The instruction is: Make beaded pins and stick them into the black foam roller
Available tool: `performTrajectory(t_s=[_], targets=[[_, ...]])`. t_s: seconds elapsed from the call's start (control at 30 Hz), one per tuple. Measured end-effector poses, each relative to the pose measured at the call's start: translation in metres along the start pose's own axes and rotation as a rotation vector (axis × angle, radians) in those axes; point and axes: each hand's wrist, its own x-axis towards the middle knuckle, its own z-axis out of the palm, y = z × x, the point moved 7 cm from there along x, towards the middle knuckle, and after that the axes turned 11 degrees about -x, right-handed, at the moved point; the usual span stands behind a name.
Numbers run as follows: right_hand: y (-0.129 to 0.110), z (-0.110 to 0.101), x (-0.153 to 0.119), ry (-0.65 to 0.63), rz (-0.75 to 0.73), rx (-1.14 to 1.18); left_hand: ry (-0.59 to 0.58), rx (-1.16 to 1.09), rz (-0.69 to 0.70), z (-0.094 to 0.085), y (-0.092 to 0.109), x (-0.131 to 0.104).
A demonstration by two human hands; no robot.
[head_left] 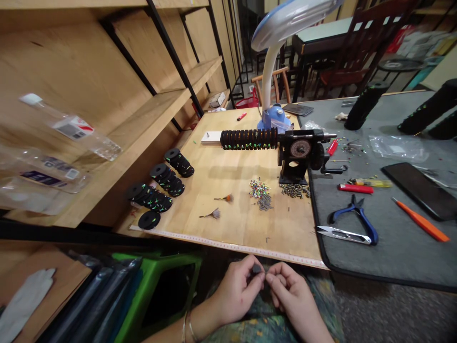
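Both hands are in front of the table edge, over my lap, with their fingertips meeting. My left hand [241,290] pinches a small dark grey piece [256,269] between thumb and finger. My right hand [294,295] is closed in a pinch against the left fingertips; whatever it grips is too small to make out. On the table ahead lie a feathery tuft with an orange end [228,198] and a grey one [214,214]. Near them are piles of coloured beads [259,188], small grey metal parts [264,203] and brass-coloured metal parts [295,190].
A black hand-cranked device [299,150] holds a row of black spools [249,139]. More black spools [166,179] stand left. A lamp [273,116] stands behind. Blue-handled pliers [357,214], thread snips [344,235], an orange pen-like tool [421,220] and a phone [421,190] lie on the grey mat [392,257].
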Motion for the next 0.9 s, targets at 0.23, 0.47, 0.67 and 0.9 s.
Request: performTrajectory(t_s=[0.23,0.47,0.67,0.9], targets=[[0.000,-0.002,0.001,0.021,-0.008,0.053,-0.029,0.024,0.014,0.003,0.003,0.000],[0.003,-0.007,0.000,0.057,0.008,0.138,-0.029,-0.028,-0.092,0.005,-0.001,0.001],[-0.003,-0.005,-0.001,0.059,-0.042,0.125,-0.020,-0.045,-0.088,0.006,-0.006,0.002],[-0.003,-0.006,-0.001,0.095,-0.061,0.114,0.008,-0.027,-0.089,0.005,-0.009,0.002]])
